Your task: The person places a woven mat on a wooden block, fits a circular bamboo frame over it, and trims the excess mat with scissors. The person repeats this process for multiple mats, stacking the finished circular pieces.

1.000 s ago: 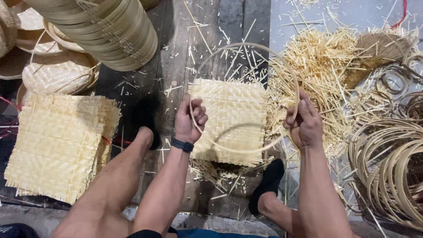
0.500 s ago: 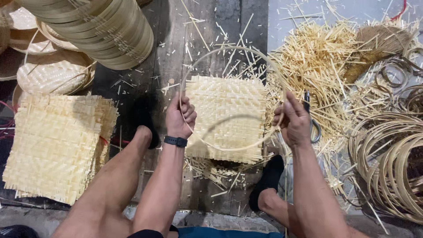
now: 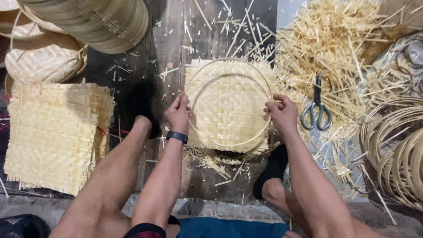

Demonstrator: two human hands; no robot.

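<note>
Your left hand (image 3: 178, 113) and right hand (image 3: 282, 115) each pinch opposite sides of a thin bamboo hoop (image 3: 229, 102), fingers closed on its rim. The hoop lies flat on a square woven mat (image 3: 229, 88) on the dark wooden floor (image 3: 163, 53), directly between both hands, equally near each. Scissors (image 3: 316, 108) lie just right.

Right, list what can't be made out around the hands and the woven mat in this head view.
- Left hand and right hand: each grip on the thin round bamboo hoop has fingertips curled out of sight.
- Square pale woven bamboo mat: its near edge is lost in shadow and loose splinters.
- Grey metal scissors: blade tips are buried in the straw-coloured offcut pile.
- Coiled bamboo rings: cut off by the right edge.
</note>
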